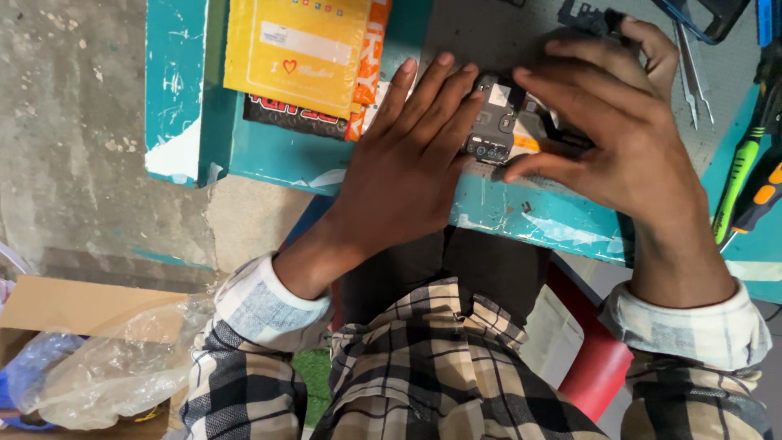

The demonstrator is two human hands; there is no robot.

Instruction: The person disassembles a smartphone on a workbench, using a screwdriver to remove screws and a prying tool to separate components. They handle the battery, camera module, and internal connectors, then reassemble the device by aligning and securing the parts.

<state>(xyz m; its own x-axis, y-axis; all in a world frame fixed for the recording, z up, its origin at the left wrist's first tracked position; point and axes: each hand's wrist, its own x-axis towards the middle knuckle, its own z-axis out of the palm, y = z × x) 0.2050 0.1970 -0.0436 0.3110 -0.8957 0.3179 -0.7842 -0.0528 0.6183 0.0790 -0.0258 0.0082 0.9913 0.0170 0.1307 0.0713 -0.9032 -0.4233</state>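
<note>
as seen from the head view: both hands meet over one small part at the near edge of the teal-painted, scuffed workbench.
part: small dark grey plastic device module with tiny round buttons and a white label patch, lying flat on the grey worn mat near the bench's front edge, between the two hands.
left hand: left hand lies palm down, fingers straight and together, fingertips touching the module's left side; flat and unclenched, nothing gripped. judged to be pinning the part so it cannot slide.
right hand: right hand arches over the module's right side, thumb along the near edge, fingers bent over the top. whether it pinches the part or only presses on it: cannot tell, the contact is hidden under the fingers.
left of hands: yellow padded mailer envelope stacked on an orange and black flat packet, kept apart from the part.
right of hands: steel tweezers on the mat; green-handled and orange-handled tools at the bench's right edge, near the right hand.
below bench: checked beige and black shirt, red seat edge, crumpled clear plastic bag on brown cardboard on the floor.
</note>
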